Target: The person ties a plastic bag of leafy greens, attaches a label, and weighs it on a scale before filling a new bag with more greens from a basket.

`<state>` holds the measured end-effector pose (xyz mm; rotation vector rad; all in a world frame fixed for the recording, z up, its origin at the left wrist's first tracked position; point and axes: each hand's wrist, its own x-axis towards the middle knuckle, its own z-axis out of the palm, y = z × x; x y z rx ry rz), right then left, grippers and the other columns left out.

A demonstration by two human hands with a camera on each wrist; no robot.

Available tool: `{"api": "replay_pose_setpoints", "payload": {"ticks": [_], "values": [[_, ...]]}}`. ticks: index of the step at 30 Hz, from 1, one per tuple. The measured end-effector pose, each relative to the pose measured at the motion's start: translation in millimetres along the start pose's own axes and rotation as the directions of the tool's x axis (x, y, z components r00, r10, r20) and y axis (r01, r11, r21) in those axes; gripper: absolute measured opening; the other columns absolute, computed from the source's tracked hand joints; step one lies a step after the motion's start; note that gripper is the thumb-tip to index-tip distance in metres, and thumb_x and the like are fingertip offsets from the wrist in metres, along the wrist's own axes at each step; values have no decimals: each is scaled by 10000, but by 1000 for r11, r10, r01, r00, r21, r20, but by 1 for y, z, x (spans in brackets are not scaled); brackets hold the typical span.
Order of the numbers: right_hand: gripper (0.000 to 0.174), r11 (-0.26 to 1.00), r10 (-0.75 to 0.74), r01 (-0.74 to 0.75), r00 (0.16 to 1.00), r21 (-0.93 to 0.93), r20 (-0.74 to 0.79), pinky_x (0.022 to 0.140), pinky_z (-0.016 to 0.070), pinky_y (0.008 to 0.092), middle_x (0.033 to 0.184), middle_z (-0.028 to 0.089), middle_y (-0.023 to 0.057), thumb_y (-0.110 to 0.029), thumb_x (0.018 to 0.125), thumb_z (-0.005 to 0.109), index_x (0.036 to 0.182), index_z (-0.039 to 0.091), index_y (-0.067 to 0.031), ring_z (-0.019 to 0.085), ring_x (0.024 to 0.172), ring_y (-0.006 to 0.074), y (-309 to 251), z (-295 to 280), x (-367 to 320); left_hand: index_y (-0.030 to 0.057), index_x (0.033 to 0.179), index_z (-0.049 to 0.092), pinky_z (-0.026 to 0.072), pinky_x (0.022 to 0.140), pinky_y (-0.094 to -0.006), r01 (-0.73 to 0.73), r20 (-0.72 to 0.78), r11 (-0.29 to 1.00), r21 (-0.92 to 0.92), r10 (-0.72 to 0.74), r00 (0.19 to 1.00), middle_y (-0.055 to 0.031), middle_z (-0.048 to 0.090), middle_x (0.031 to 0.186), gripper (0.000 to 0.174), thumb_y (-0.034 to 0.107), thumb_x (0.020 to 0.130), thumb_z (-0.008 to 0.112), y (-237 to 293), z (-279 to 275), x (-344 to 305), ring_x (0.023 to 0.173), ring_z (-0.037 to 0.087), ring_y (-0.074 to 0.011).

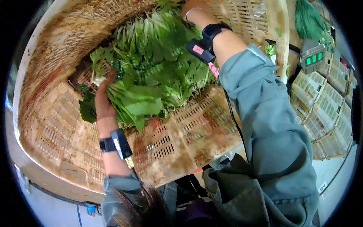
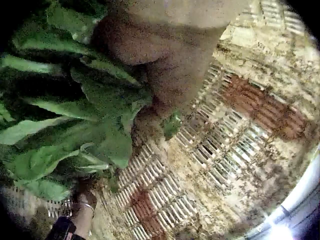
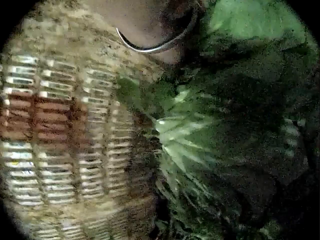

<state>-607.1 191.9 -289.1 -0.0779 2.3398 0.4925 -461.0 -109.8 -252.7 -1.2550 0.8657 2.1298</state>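
Note:
In the head view my left hand (image 1: 104, 100) grips a bunch of leafy greens (image 1: 138, 101) at the left of the pile. Pale stems poke out past its fingers, and broad leaves spread to the right, slightly blurred. The left wrist view shows leaves (image 2: 105, 115) against the palm side of this hand. My right hand (image 1: 196, 5) reaches to the far side of the pile of leafy greens (image 1: 162, 45), wearing a silver bangle. Its fingers are out of sight at the frame's top; in the right wrist view pale stem ends (image 3: 175, 135) lie below it.
A large, stained plastic basket (image 1: 56, 125) with slotted walls surrounds the greens. Outside it on the right are a scale display (image 1: 314, 57) with green digits, stacked pale crates (image 1: 321, 109) and a green bag (image 1: 308, 20). A black cable (image 1: 232, 113) runs along the right sleeve.

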Motion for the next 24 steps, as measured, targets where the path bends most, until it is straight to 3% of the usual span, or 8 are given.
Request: {"api": "replay_pose_setpoints", "payload": {"ticks": [6, 8, 10, 14, 16, 18, 19, 24], "values": [[460, 995, -90, 82, 983, 56, 160, 999, 223, 460, 1337, 236, 176, -376, 869, 403, 1183, 446, -42, 285, 1159, 339, -8, -11, -4, 10, 1017, 549, 465, 619, -284, 40, -200, 989, 142, -10, 980, -61, 555, 730, 266, 107, 770, 530, -16, -30, -23, 676, 547, -172], [472, 997, -80, 83, 984, 9, -157, 941, 321, 435, 1229, 384, 173, -396, 866, 402, 1127, 470, -8, 393, 1070, 318, -6, 20, 16, 7, 1022, 543, 459, 601, -269, 27, -172, 993, 114, -7, 985, -60, 556, 730, 271, 103, 769, 528, -15, -36, -29, 658, 541, -166], [466, 397, 362, -284, 922, 873, 135, 810, 416, 427, 1043, 512, 153, -405, 873, 383, 1032, 503, 16, 494, 909, 277, -16, -22, -7, 4, 1034, 535, 454, 589, -263, 33, -173, 996, 80, -19, 985, -63, 556, 731, 283, 100, 767, 525, -11, -38, -33, 651, 538, -162], [467, 984, -138, 169, 920, -52, 368, 707, 419, 462, 941, 541, 152, -437, 860, 380, 975, 535, -11, 504, 775, 248, -7, 20, 80, 7, 1043, 530, 450, 585, -259, 53, -189, 994, 95, -34, 981, -57, 554, 727, 293, 107, 768, 526, -7, -45, -29, 653, 541, -161], [474, 961, -144, 55, 936, 270, 323, 716, 408, 470, 932, 536, 156, -450, 860, 365, 946, 564, -29, 503, 789, 264, -3, 22, 65, 6, 1044, 529, 448, 582, -259, 20, -169, 992, 128, 2, 986, -55, 554, 727, 297, 104, 763, 533, -3, -44, -30, 653, 541, -159], [521, 987, -115, 152, 887, 48, -447, 730, 396, 485, 941, 537, 172, -471, 859, 345, 900, 591, -14, 504, 792, 281, -15, 44, 45, 6, 1044, 528, 446, 579, -260, -8, -154, 988, 156, 32, 987, -54, 554, 727, 301, 101, 759, 540, -1, -41, -33, 653, 541, -156], [573, 980, -66, 55, 996, 190, 52, 757, 405, 468, 1021, 527, 185, -509, 844, 345, 961, 585, -1, 508, 872, 300, -14, 21, 58, 4, 1041, 529, 444, 575, -259, 7, -161, 984, 177, 22, 987, -53, 554, 728, 301, 92, 754, 546, 0, -40, -35, 652, 541, -154], [517, 976, -137, 31, 857, 217, 497, 808, 415, 394, 1174, 454, 182, -410, 892, 310, 1176, 454, -3, 454, 1027, 294, -42, -79, -14, 0, 1025, 539, 458, 589, -270, -20, -189, 980, 198, 59, 980, -62, 551, 727, 296, 77, 740, 561, -5, -45, -38, 651, 542, -156]]}}
